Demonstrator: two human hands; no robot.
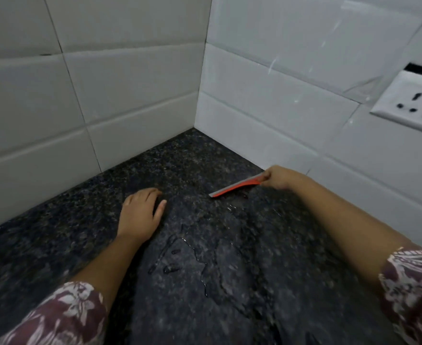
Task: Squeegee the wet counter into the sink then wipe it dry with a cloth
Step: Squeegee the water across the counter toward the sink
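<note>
An orange squeegee (pixel 237 187) with a grey rubber blade rests its edge on the dark speckled granite counter (pixel 205 158) near the right wall. My right hand (pixel 278 177) is shut on its handle end. My left hand (pixel 141 212) lies flat on the counter to the left, fingers slightly spread, holding nothing. Puddles and drops of water (pixel 180 255) shine on the counter between my forearms and just below the blade. No sink and no cloth are in view.
White tiled walls meet in a corner (pixel 200 95) behind the counter. A white wall socket (pixel 411 105) sits on the right wall above counter level. Floral sleeves cover my upper forearms at the bottom edge.
</note>
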